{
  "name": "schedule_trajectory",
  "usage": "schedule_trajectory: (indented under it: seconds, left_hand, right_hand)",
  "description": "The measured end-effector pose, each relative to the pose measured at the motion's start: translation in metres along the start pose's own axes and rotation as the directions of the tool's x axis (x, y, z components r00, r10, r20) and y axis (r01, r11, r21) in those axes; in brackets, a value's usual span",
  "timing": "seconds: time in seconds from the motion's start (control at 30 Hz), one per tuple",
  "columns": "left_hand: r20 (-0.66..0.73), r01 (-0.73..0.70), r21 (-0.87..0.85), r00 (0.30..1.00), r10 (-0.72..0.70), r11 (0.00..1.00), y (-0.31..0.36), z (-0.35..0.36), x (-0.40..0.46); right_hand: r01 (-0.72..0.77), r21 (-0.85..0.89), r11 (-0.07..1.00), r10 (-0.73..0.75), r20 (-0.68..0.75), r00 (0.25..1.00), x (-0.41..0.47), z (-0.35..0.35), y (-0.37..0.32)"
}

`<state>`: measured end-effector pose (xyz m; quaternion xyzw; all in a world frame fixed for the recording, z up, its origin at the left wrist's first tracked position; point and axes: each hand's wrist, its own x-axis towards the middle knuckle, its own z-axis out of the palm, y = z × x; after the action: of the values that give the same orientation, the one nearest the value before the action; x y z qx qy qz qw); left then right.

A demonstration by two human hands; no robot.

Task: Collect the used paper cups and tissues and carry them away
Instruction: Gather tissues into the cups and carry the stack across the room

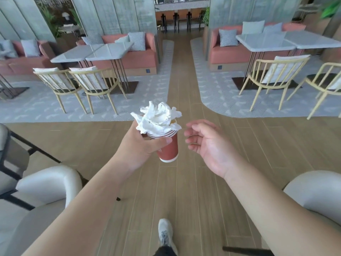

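Left of the cups: a pale armchair (pixel 48 183) at the frame's lower edge, and farther back two wooden chairs (pixel 77 85) drawn up to a grey bench (pixel 92 52). Left hand (pixel 140 146) is wrapped around the stacked red paper cups (pixel 168 148), thumb across the front, holding them upright and slightly tilted above the wooden floor (pixel 184 191). Crumpled white tissues (pixel 158 120) are stuffed into the top cup and spill over its rim. Just right of the cups, not touching: right hand (pixel 208 145), holding nothing, fingers loosely curled and apart. Below the cups, one pale shoe (pixel 166 233). Far right, another pale armchair (pixel 317 191).
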<state>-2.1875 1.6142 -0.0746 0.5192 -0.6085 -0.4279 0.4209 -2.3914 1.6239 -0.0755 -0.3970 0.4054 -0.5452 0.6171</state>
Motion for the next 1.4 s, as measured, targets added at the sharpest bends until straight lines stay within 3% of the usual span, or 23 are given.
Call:
schedule_trajectory:
  seconds: [0.37, 0.73, 1.07, 1.4]
  left_hand:
    - [0.119, 0.000, -0.049, 0.993, 0.006, 0.999, -0.037, 0.008, 0.226]
    - [0.182, -0.035, -0.067, 0.982, 0.046, 0.997, -0.047, -0.014, 0.451]
    - [0.096, -0.041, -0.062, 0.994, 0.047, 0.997, -0.049, -0.027, 0.596]
    - [0.018, -0.039, 0.026, 0.999, 0.038, 0.999, -0.049, -0.001, 0.813]
  right_hand:
    - [0.010, -0.047, 0.999, -0.016, -0.143, 0.990, 0.194, -0.041, -0.011]
    - [0.033, -0.094, 0.995, -0.052, -0.200, 0.978, 0.399, -0.035, -0.048]
    - [0.059, -0.032, 0.998, -0.064, -0.158, 0.985, 0.560, -0.048, -0.066]
    - [0.042, 0.033, 0.999, -0.038, -0.121, 0.992, 0.789, -0.096, -0.097]
